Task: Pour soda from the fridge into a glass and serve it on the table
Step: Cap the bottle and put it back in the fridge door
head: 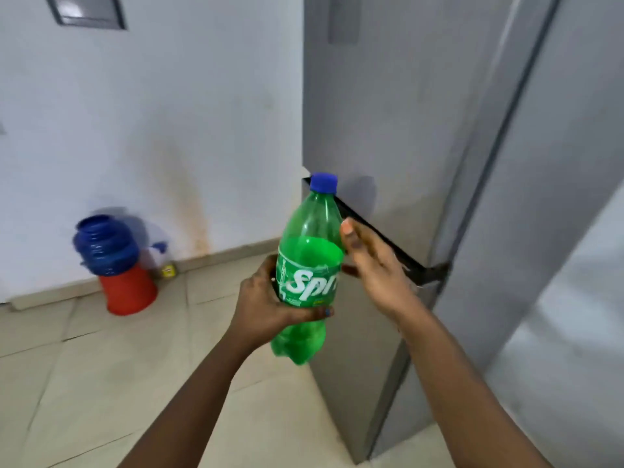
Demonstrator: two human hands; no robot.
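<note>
A: While the left hand (266, 298) grips the bottle (309, 265) round its label, where is the right hand (368, 265)?

B: Just beside it, open, fingers spread, thumb tip near the bottle's shoulder. I can't tell if it touches.

A: And the bottle itself?

B: Upright, slightly tilted, held in front of the grey fridge (405, 130), blue cap (323, 182) on, about half full.

A: Anything on the floor (101, 383)?

B: A blue container (104, 244) stacked on a red bucket (130, 292) by the wall (152, 113).
</note>
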